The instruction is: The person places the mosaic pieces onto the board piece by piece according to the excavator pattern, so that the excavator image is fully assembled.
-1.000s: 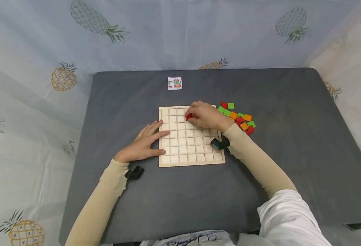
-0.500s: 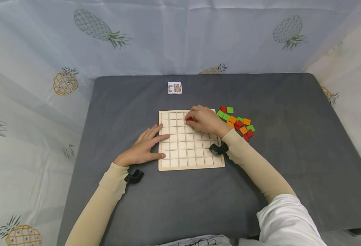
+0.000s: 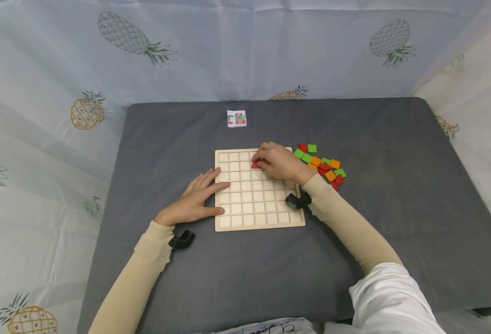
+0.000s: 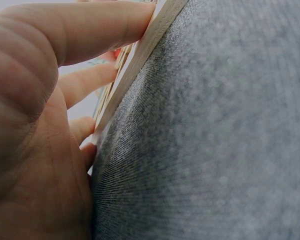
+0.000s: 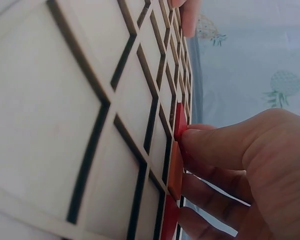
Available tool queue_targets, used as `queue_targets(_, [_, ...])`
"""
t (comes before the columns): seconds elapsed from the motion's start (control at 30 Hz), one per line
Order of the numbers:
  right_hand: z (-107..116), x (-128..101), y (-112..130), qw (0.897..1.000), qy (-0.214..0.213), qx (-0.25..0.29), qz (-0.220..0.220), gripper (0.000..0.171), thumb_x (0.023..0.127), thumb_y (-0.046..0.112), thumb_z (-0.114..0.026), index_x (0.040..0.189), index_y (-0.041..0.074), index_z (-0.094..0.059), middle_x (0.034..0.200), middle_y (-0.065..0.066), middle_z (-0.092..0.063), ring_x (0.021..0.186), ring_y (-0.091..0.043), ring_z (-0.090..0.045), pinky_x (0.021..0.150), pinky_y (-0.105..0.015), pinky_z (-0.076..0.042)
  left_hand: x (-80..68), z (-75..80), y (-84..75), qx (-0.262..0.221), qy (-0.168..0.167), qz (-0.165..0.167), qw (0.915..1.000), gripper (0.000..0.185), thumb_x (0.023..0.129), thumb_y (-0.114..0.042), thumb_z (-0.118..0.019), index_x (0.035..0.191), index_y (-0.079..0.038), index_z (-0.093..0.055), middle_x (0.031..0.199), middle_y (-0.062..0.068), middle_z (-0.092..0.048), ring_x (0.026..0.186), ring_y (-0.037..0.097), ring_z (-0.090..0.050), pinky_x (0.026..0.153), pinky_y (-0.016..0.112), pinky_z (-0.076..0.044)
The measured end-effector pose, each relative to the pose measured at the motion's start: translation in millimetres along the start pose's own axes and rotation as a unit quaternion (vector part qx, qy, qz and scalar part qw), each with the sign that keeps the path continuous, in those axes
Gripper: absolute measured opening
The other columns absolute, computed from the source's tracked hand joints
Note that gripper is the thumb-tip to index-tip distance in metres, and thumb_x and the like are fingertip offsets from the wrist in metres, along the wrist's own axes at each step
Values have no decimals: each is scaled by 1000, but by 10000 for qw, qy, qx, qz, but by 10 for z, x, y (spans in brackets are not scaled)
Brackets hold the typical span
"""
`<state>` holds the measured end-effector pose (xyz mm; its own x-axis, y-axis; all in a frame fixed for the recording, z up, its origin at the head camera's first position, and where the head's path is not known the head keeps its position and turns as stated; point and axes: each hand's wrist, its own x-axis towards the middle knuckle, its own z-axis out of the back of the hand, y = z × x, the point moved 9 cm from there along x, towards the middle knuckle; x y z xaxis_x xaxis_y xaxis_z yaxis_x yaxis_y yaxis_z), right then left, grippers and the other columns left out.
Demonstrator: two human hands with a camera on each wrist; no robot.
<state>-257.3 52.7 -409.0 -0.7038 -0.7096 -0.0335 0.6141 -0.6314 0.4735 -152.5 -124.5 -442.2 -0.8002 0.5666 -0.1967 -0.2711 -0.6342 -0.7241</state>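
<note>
Right hand (image 3: 280, 162) pinching a red tile (image 3: 255, 164) into an upper cell of the wooden grid board (image 3: 254, 204), left hand (image 3: 195, 199) flat, fingers relaxed on the board's left edge, loose coloured tiles (image 3: 322, 164) beside it on the grey tabletop (image 3: 396, 185)

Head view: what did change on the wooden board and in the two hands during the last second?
Very little changed. The right hand keeps pressing a red tile onto the wooden grid board near its far edge; the tile looks slightly lower and flatter. The left hand still lies flat on the board's left edge. The loose tile pile and pattern card stayed put.
</note>
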Motion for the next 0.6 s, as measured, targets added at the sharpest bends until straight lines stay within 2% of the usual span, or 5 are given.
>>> queue_targets(0.43, [23,-19,44,10000,73,-47,-3,20,100,11,-62,113,13,-77,111,-7,-68,101,-25,-59,91,-41,-50,8,-1,-10,32,13,0,10000,71,94,-33,-72,157,-24,-40,173,5,-2,160,28,4,128,54,2])
queue_targets(0.6, [27,-30,47,10000,-4,55,-10,24,102,9,-56,115,10,-75,112,-8,-68,100,-26,-59,91,-41,-51,-4,-2,-15,23,24,0,10000,72,94,-33,-73,157,-23,-40,173,5,-2,160,29,4,128,54,3])
